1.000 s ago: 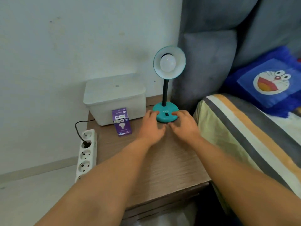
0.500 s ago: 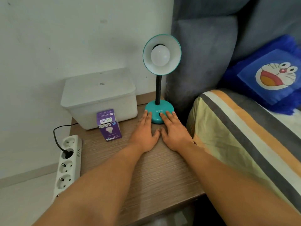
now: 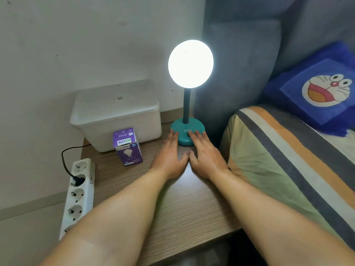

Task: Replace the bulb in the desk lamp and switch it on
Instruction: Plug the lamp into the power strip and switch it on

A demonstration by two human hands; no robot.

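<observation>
Count: one desk lamp (image 3: 187,131), lit, its head a blown-out white disc, so you can't make out the bulb itself. It stands at 12 o'clock on the nightstand (image 3: 172,208), teal base against the grey headboard (image 3: 240,73).

Two hands, both yours, flat and palm-down on the wood in front of the base. Left hand (image 3: 170,160) at 11 o'clock of the base, fingers extended and together, tips touching the base rim. Right hand (image 3: 205,158) at 1 o'clock, fingers slightly spread, tips on the base beside the black switch. Thumbs nearly meet between them. Neither hand grips anything.

One purple bulb box (image 3: 128,147) upright at 10 o'clock, closed; contents not visible. One white lidded bin (image 3: 117,114) just behind it, lid on, contents not visible.

One white power strip (image 3: 78,194) at 9 o'clock, off the table edge, one black plug in.

One blue cartoon cushion (image 3: 317,89) at 2 o'clock on the striped bedding (image 3: 288,160).
</observation>
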